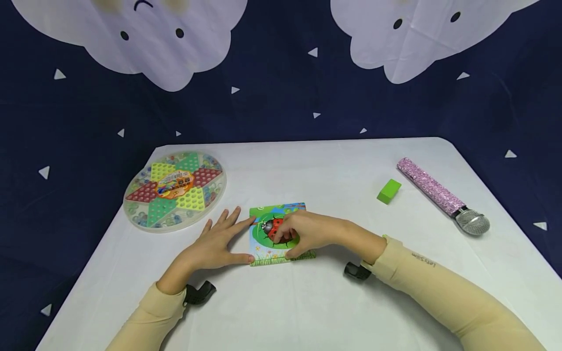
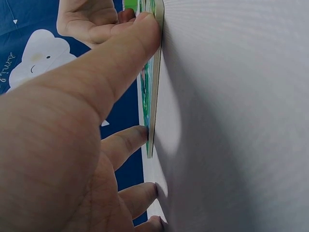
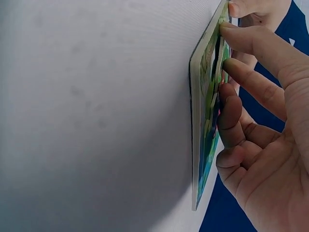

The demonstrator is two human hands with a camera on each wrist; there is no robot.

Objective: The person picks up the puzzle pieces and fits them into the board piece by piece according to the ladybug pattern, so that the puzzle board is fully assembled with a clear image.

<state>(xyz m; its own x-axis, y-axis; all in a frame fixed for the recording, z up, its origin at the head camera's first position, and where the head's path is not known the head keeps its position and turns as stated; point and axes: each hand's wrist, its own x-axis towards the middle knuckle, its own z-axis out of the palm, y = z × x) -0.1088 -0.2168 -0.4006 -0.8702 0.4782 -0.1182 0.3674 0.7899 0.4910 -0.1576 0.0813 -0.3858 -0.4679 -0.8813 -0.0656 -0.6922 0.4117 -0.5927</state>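
Note:
A square ladybug jigsaw puzzle [image 1: 264, 254] lies flat on the white table, with a red ladybug on a green leaf pictured on it. My left hand [image 1: 218, 243] has its fingers spread, thumb and index fingertip touching the puzzle's left edge. Over the right half, my right hand [image 1: 312, 229] bends down with curled fingers and covers part of the picture. In the right wrist view, its thumb and index finger pinch a puzzle piece [image 3: 220, 60] that stands slightly raised from the board, a dark gap showing beside it. The other fingers curl close over the surface.
A round Chinese checkers set [image 1: 175, 190] with marbles lies at the table's left. Toward the right are a green block [image 1: 389, 191] and a pink glittery microphone [image 1: 434, 190]. Behind the white table [image 1: 281, 312] hangs a dark blue cloth [image 1: 272, 112] with clouds.

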